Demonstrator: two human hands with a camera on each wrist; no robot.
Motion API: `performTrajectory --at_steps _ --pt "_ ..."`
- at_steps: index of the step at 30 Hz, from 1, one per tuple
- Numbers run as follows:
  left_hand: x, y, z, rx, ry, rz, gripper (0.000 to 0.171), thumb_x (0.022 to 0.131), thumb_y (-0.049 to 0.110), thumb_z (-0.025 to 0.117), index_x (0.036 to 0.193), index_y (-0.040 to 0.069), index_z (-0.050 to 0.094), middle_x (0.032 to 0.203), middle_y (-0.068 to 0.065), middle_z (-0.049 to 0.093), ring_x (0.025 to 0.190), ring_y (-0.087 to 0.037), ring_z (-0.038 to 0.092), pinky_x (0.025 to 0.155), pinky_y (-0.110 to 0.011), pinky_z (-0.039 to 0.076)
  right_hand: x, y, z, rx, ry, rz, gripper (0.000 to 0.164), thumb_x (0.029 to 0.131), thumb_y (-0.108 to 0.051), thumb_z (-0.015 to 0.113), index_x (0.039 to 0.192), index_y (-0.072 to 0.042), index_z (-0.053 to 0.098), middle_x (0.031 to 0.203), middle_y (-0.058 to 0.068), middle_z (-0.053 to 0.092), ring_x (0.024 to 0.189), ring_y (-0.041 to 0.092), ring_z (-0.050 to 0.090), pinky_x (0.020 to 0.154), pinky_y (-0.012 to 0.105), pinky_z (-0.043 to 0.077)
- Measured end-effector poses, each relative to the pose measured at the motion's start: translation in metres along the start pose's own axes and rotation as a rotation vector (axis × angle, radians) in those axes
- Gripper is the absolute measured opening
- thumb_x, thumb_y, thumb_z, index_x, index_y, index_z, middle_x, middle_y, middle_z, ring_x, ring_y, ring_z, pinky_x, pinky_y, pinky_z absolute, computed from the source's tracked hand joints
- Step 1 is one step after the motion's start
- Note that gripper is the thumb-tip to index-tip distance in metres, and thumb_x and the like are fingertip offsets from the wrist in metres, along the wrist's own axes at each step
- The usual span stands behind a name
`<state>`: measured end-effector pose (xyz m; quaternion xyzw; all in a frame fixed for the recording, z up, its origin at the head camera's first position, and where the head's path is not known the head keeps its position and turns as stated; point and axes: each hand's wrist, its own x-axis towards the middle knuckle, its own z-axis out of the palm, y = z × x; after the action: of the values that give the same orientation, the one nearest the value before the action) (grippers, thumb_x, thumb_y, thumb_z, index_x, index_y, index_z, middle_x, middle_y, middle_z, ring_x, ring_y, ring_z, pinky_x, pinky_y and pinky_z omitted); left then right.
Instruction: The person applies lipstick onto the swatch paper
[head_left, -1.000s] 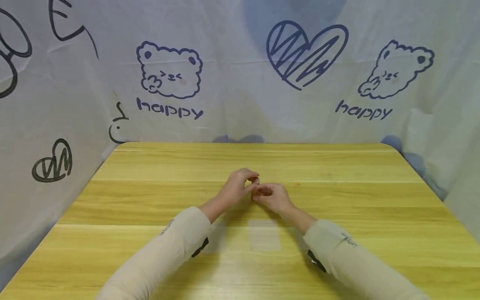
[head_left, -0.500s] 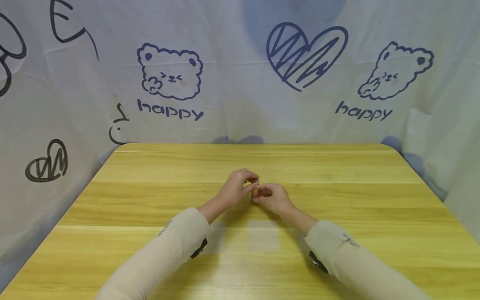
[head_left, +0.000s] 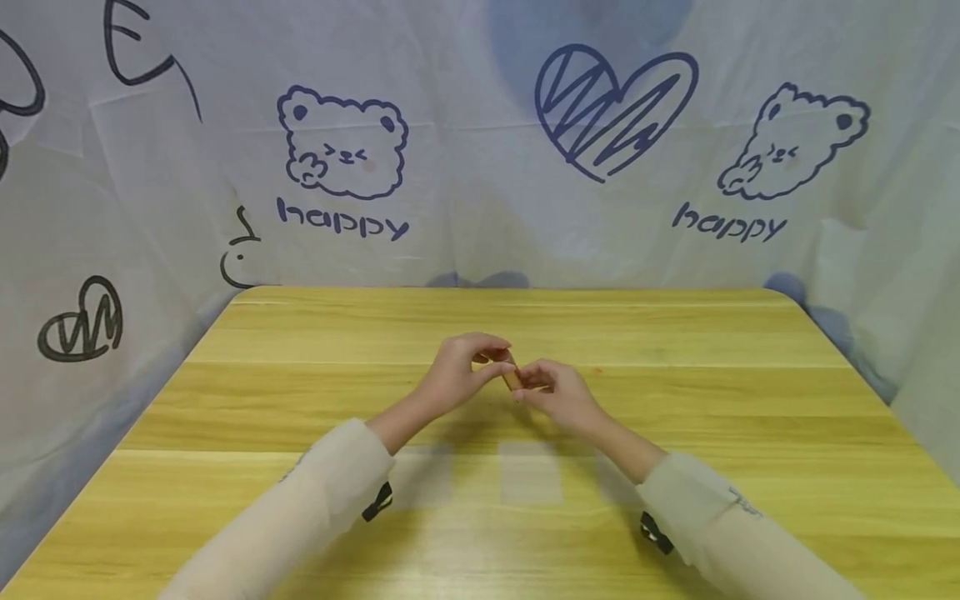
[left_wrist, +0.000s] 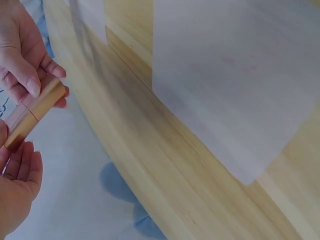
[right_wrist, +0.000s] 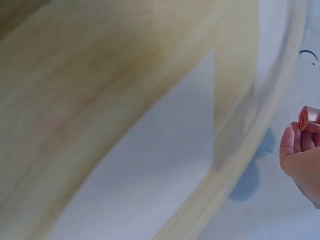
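Note:
A shiny rose-gold lipstick tube [head_left: 512,379] leans between both hands above the table, its top toward the left. Across its middle runs a thin seam, plain on the tube [left_wrist: 47,102] in the left wrist view. My left hand [head_left: 456,377] pinches one end with thumb and fingers. At the other end, my right hand [head_left: 567,397] grips it, thumb along the side. An end face of the tube [right_wrist: 304,119] shows at the right edge of the right wrist view, where most of its length is cut off. Fingers cover parts of both ends.
Pale, see-through square sheets [head_left: 530,473] lie in a row on the wooden table [head_left: 675,333], nearer than the hands. White cloth [head_left: 480,167] with drawn bears and hearts hangs behind and beside the table. Black straps [head_left: 377,502] sit under the sleeve cuffs.
Both hands have drawn slightly apart, the left moving left and the right moving right and a little up. The lipstick tube, nearly upright before, now tilts left and more of it shows.

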<state>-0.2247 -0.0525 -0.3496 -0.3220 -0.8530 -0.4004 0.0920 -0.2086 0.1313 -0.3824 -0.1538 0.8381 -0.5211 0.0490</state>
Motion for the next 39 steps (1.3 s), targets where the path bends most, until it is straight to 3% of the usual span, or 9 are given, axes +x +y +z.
performTrajectory --at_steps 18,27,35,39 --pt "-0.021 -0.001 -0.005 -0.055 -0.072 -0.002 0.031 0.085 0.011 0.066 0.112 -0.004 0.064 0.097 -0.014 0.069 0.087 -0.024 0.066 0.077 -0.027 0.056 -0.019 -0.009 -0.014 -0.112 0.009 -0.072 0.016 0.085 -0.007 0.065 0.097 0.004 0.065 0.092 0.015 0.067 0.086 0.021 0.062 0.074 0.027 0.056" --pt "-0.033 -0.005 0.002 -0.052 -0.115 -0.017 0.026 0.084 0.010 0.067 0.105 -0.005 0.066 0.098 -0.015 0.069 0.087 -0.025 0.066 0.077 -0.037 0.056 -0.026 -0.010 -0.016 -0.192 -0.011 -0.127 0.014 0.083 -0.005 0.067 0.094 0.003 0.067 0.086 0.012 0.068 0.079 0.016 0.061 0.069 0.024 0.054" --pt "-0.034 -0.005 0.005 0.070 -0.144 0.097 0.031 0.083 0.011 0.069 0.108 -0.005 0.064 0.099 -0.013 0.068 0.091 -0.022 0.063 0.078 -0.035 0.055 -0.029 -0.010 -0.015 -0.243 -0.019 -0.152 0.011 0.083 -0.005 0.068 0.091 0.002 0.068 0.083 0.010 0.069 0.076 0.014 0.061 0.068 0.024 0.054" --pt "-0.032 -0.002 0.006 0.128 -0.175 0.122 0.029 0.081 0.010 0.071 0.107 -0.003 0.065 0.096 -0.010 0.068 0.088 -0.019 0.062 0.078 -0.033 0.055 -0.030 -0.010 -0.015 -0.242 -0.027 -0.149 0.012 0.083 -0.006 0.068 0.092 0.002 0.068 0.084 0.010 0.069 0.076 0.014 0.060 0.069 0.026 0.054"
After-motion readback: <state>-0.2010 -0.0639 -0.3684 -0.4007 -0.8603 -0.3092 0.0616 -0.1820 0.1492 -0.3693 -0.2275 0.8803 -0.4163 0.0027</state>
